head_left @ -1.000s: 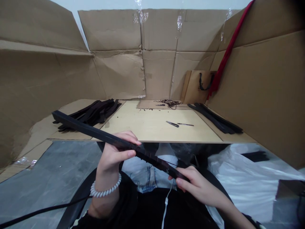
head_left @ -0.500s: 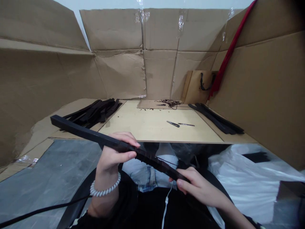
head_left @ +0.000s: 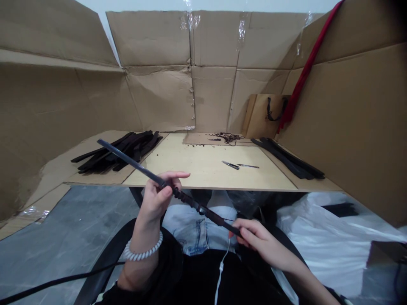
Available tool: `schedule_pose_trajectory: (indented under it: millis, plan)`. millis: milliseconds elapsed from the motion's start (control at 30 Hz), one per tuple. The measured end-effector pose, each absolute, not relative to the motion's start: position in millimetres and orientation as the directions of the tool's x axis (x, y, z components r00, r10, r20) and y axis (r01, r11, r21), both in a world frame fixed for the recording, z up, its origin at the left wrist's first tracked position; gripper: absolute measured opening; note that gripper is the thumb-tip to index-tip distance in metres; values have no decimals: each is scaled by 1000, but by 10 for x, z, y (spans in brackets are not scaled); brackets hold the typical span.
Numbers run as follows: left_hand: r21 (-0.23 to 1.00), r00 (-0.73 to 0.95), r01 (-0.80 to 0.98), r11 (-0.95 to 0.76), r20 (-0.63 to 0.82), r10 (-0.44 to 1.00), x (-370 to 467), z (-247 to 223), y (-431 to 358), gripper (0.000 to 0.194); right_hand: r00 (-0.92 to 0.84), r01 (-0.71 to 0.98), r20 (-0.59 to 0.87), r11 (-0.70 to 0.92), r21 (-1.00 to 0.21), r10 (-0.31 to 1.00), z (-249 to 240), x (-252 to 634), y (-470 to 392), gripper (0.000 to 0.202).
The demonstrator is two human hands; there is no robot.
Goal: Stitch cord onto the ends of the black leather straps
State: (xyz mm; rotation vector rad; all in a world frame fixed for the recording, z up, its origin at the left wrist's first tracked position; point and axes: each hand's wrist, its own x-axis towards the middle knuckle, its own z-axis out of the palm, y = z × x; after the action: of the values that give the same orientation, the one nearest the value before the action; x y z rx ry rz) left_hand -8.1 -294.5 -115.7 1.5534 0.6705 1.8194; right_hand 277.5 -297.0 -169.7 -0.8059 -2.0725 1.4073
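A long, narrow black strip [head_left: 127, 160] slants down to the right above my lap, its middle stretch wrapped in dark cord [head_left: 190, 202]. My left hand [head_left: 157, 195] holds it just above the wrapping, thumb on the near side and index finger stretched out. At the lower right end, the fingers of my right hand [head_left: 254, 237] pinch the strip. A thin strand of cord runs close to the right hand. The strip's far upper end sticks out past my left hand, over the table edge.
On the table [head_left: 190, 169] lie small snips [head_left: 230, 164], a slim metal tool [head_left: 248, 166] and a tangle of dark cord [head_left: 230, 138]. Black strips are piled at left [head_left: 121, 152] and right [head_left: 289, 159]. Cardboard walls surround it; a white plastic bag [head_left: 318, 241] is at lower right.
The strip has turned about its length, showing a narrower face, and its upper end has moved right and up. My left index finger has lifted and straightened.
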Motion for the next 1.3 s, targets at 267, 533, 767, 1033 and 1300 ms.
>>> schedule_pose_trajectory:
  millis: [267, 533, 767, 1033, 1300]
  plan:
    - [808, -379, -142, -572, 489, 785, 34, -1212, -2848, 41, -216, 586, 702, 665, -463, 679, -1800, 2698, -2970, 30]
    - [666, -331, -170, -726, 656, 679, -28, -1298, -2799, 51, -876, 152, -221, -189, -970, 430, -1887, 2780, -2832, 77]
    - [725, -390, -175, -667, 571, 723, 7, -1244, -2838, 49, -353, 417, 490, 602, -681, 797, -1799, 2747, -2947, 36]
    - [664, -308, -328, -672, 597, 740, -13, -1202, -2803, 62, -696, 222, -127, 43, -974, 707, -1865, 2710, -2906, 64]
    - [643, -558, -247, -724, 517, 649, 49, -1217, -2797, 54, -485, 325, 204, 392, -861, 851, -1867, 2718, -2894, 49]
